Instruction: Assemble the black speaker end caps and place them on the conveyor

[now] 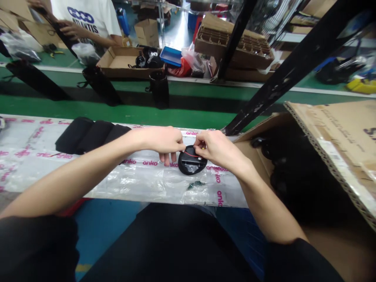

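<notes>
A round black plastic housing lies on the plastic-covered bench in front of me, its open compartment facing up. A thin red wire crosses the upper part of it. My left hand is at the housing's upper left, thumb and index finger pinched at the wire's left end, the other fingers curled down. From the upper right, my right hand reaches over the rim with its fingertips pressed together; what they hold is too small to make out.
Black padded pieces lie at the left of the bench. An open cardboard box with black items stands close on the right. A slanted black post rises behind my right hand. Across the green conveyor, a person handles a dark item.
</notes>
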Tool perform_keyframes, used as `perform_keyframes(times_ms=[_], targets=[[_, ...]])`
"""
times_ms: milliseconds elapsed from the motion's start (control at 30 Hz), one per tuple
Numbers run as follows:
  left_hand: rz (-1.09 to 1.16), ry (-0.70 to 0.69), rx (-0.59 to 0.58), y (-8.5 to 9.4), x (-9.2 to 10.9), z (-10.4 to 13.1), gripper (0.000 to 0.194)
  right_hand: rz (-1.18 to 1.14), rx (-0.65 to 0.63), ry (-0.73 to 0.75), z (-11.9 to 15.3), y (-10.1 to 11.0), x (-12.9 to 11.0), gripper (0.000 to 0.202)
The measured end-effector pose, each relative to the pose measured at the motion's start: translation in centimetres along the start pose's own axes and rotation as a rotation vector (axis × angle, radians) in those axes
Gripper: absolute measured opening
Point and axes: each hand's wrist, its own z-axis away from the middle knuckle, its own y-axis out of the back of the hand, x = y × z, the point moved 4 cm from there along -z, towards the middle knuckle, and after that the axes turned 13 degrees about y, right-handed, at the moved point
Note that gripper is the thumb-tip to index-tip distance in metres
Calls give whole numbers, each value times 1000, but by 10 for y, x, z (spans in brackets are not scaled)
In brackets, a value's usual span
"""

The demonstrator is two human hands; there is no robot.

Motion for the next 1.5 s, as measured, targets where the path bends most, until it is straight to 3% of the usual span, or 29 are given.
perform_keyframes(times_ms=[167,267,367,467,533,600,667,767,833,967,1033,1133,1233,1367,1500], targets=[[-219,-176,442,-20,1,13,37,31,122,-29,10,-7,-3,19],[-350,-211,535,-28,3,22,36,-183,282,-78,33,-6,3,12],[-383,-144,621,-25,-3,31,35,-355,560,-229,83,-5,25,27],[-360,-244,693,-23,-14,31,38,-227,715,-475,153,-15,55,30],[-341,-366,704,-24,-20,24,34,-18,661,-664,200,-27,68,32],[-325,-490,686,-26,-23,16,26,209,506,-829,242,-40,71,38],[-318,-614,653,-29,-20,10,23,365,353,-898,272,-51,64,43],[-326,-705,654,-34,-13,5,21,510,254,-901,298,-57,45,36],[-355,-693,704,-35,-12,3,24,611,185,-930,308,-57,35,30],[-389,-660,790,-35,-11,1,21,699,-81,-979,317,-56,35,31],[-350,-677,780,-34,-9,2,19,661,-109,-991,319,-55,41,29],[-215,-700,724,-36,-3,4,15,515,43,-955,313,-57,53,30],[-89,-697,706,-43,2,4,12,357,189,-788,288,-67,63,34],[-34,-715,839,-62,6,5,13,221,336,-548,251,-75,65,29],[-73,-717,970,-80,11,7,12,224,559,-488,249,-63,60,23]])
